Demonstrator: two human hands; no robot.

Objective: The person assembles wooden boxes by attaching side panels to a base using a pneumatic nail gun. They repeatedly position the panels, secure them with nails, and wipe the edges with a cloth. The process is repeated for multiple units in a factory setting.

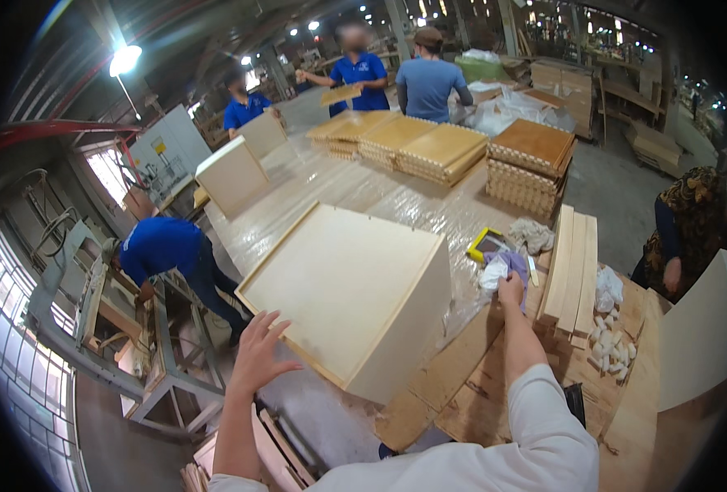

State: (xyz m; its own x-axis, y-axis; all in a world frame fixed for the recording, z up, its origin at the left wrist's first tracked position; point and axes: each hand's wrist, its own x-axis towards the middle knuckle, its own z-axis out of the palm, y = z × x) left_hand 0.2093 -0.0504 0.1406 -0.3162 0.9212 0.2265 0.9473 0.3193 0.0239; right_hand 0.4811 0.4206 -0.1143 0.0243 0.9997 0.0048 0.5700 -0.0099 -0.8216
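A large pale wooden box (355, 279) lies in front of me with its broad, thin-rimmed panel facing up. My left hand (258, 348) is open beside its near left edge, fingers spread; I cannot tell whether the fingertips touch it. On the right, my right hand (510, 289) is closed on a purple cloth (514, 264). A crumpled white piece (492, 275) sits against the cloth. Just beyond are a yellow-framed case (486, 243) and a greyish rag (532, 234). A flat white-tipped tool (533, 271) lies beside the cloth.
Wooden strips (573, 271) and several white plugs (612, 348) lie on the right. Stacked wooden panels (421, 143) and brown panels (532, 164) stand across the plastic-covered table (339, 176). Another box (230, 174) is farther left. A co-worker (171, 250) bends at a metal frame; others stand beyond.
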